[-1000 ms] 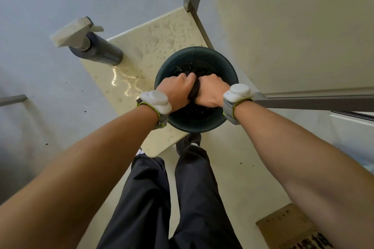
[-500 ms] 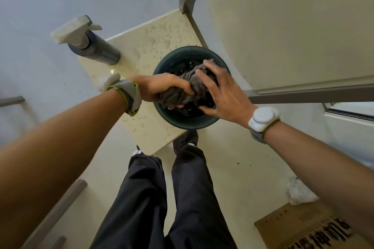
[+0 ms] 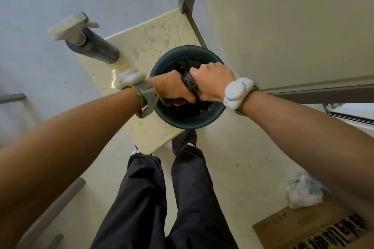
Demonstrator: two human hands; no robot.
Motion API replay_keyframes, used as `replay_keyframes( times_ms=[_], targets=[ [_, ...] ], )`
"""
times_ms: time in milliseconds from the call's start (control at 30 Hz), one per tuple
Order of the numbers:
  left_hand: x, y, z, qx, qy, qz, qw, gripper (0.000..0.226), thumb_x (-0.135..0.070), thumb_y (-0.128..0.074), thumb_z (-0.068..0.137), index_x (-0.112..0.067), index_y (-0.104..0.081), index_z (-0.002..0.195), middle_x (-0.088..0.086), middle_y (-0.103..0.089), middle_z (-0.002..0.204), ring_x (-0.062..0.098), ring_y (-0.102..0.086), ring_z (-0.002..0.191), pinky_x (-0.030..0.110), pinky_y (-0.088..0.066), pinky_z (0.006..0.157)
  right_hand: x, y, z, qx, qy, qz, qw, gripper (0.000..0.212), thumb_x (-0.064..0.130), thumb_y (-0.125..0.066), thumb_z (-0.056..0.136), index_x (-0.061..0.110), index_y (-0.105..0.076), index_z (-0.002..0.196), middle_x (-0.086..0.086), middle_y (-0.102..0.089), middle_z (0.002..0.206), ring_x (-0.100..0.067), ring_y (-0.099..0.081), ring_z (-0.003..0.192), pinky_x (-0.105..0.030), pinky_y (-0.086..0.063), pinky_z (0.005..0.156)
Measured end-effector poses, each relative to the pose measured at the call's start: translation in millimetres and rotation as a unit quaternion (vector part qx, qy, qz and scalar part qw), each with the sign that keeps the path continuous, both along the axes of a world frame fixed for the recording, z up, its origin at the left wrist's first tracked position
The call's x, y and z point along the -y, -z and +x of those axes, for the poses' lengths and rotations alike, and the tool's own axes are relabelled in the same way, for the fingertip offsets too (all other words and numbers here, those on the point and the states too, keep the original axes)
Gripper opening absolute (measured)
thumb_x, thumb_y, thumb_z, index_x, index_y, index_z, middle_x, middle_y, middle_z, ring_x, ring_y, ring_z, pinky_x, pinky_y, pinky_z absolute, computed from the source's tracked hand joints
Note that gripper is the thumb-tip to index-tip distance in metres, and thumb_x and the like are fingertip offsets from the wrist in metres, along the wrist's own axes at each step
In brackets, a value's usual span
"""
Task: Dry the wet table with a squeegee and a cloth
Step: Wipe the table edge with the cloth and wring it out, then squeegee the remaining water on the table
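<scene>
Fingers (image 3: 187, 97) of the left hand (image 3: 172, 87) and of the right hand (image 3: 210, 81) are clenched round a dark grey, crumpled, sodden cloth (image 3: 191, 85); the two fists sit knuckle to knuckle, the cloth bunched between them. The cloth is held over the mouth of a round dark green plastic bucket (image 3: 188, 125), whose inside looks dark and wet; the step in hand appears to be wringing. The bucket stands at the right edge of a cream, smooth, glossy desk (image 3: 149, 133); beads and small pools of water cover the desk on every bare part, so the drying is judged far from done. No squeegee is in view; the squeegee pass and the final wipe seem left to do. A grey cylindrical spray bottle with a white trigger head (image 3: 95, 48) stands at the desk's far left corner; a brown cardboard box (image 3: 303, 228) and a crumpled clear plastic wrapper (image 3: 303, 192) lie on the floor at lower right.
</scene>
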State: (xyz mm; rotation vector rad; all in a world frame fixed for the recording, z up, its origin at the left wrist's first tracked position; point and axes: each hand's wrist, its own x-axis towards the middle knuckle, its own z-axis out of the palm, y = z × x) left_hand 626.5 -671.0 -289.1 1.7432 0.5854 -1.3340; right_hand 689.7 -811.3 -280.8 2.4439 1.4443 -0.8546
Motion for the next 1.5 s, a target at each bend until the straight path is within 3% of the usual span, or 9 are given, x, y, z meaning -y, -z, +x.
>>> replay_keyframes(
  times_ms=[200,300,433,567,667,833,1067,1300,1500],
  targets=[
    [29.7,14.1,-0.4,0.073,0.196,0.272,0.939,0.029,-0.031,-0.065,0.084,-0.015,-0.059,0.107,0.005,-0.065,0.103,0.026,-0.063,0.095,0.034,-0.052,0.082,-13.4,17.5,-9.7,-0.052,0.108,-0.072,0.990,0.014,0.022,-0.061,0.082,0.017,-0.051,0.072,-0.002,-0.055,0.071,-0.020,-0.046,0.053,-0.029,-0.042,0.056],
    [10.2,24.8,-2.2,0.283,0.329,0.260,0.862,0.033,-0.037,-0.055,0.086,-0.019,-0.050,0.113,0.005,-0.064,0.099,0.028,-0.064,0.082,0.035,-0.044,0.064,-13.8,28.9,-6.4,-0.116,0.200,-0.067,0.971,0.015,0.026,-0.063,0.078,0.017,-0.053,0.072,0.000,-0.050,0.067,-0.018,-0.046,0.052,-0.025,-0.035,0.047],
    [6.6,27.4,-4.2,0.358,0.365,0.267,0.817,0.032,-0.037,-0.051,0.090,-0.020,-0.048,0.117,0.005,-0.065,0.100,0.029,-0.067,0.081,0.033,-0.042,0.058,-5.5,38.9,-7.7,-0.228,0.263,-0.061,0.936,0.019,0.033,-0.067,0.077,0.015,-0.064,0.082,-0.003,-0.061,0.076,-0.027,-0.061,0.069,-0.027,-0.041,0.054],
    [18.5,24.4,-19.2,0.271,0.246,0.264,0.892,0.048,-0.042,-0.066,0.076,-0.018,-0.047,0.112,0.001,-0.059,0.089,0.029,-0.065,0.086,0.036,-0.047,0.067,14.0,45.2,-18.8,-0.230,0.271,-0.039,0.934,0.054,0.035,-0.073,0.075,0.019,-0.049,0.120,-0.008,-0.059,0.109,-0.035,-0.061,0.093,-0.035,-0.047,0.075],
    [25.4,11.8,-28.9,0.172,0.137,0.223,0.950,0.071,-0.048,-0.083,0.060,-0.018,-0.041,0.109,-0.003,-0.044,0.077,0.023,-0.059,0.083,0.034,-0.049,0.074,27.5,40.0,-31.5,-0.210,0.272,-0.020,0.939,0.077,0.021,-0.076,0.076,0.016,-0.034,0.140,-0.013,-0.034,0.137,-0.042,-0.059,0.108,-0.042,-0.048,0.091],
    [17.8,-31.1,-69.7,0.150,-0.029,0.096,0.984,0.094,-0.053,-0.089,0.050,-0.016,-0.042,0.122,0.000,-0.056,0.113,0.021,-0.057,0.102,0.037,-0.051,0.092,42.1,-5.2,-43.7,-0.152,0.251,-0.030,0.956,0.099,0.009,-0.074,0.076,0.014,-0.012,0.154,-0.015,-0.019,0.144,-0.047,-0.047,0.122,-0.053,-0.045,0.101],
    [-37.5,-128.6,-147.5,0.176,-0.180,0.015,0.968,0.079,-0.057,-0.085,0.058,-0.025,-0.048,0.120,-0.003,-0.059,0.114,0.017,-0.057,0.104,0.034,-0.050,0.096,-3.1,-99.7,-78.3,-0.122,0.257,-0.033,0.958,0.073,0.017,-0.062,0.089,0.012,-0.022,0.151,-0.019,-0.027,0.149,-0.042,-0.043,0.131,-0.045,-0.041,0.104],
    [-139.1,-211.8,-292.6,0.238,-0.279,0.117,0.923,0.067,-0.063,-0.073,0.072,-0.021,-0.050,0.119,0.001,-0.062,0.110,0.018,-0.062,0.096,0.037,-0.053,0.089,-126.6,-173.3,-180.0,-0.118,0.205,0.010,0.972,0.055,0.021,-0.059,0.094,0.011,-0.039,0.144,-0.014,-0.048,0.142,-0.033,-0.053,0.124,-0.042,-0.044,0.105],
    [-234.6,-273.7,-471.4,0.258,-0.425,0.220,0.840,0.063,-0.065,-0.073,0.069,-0.022,-0.054,0.111,-0.001,-0.062,0.103,0.016,-0.062,0.092,0.034,-0.054,0.083,-254.0,-214.3,-306.9,-0.109,0.069,0.006,0.992,0.043,0.019,-0.051,0.097,0.006,-0.045,0.137,-0.015,-0.059,0.129,-0.031,-0.058,0.114,-0.033,-0.046,0.089]
  ],
)
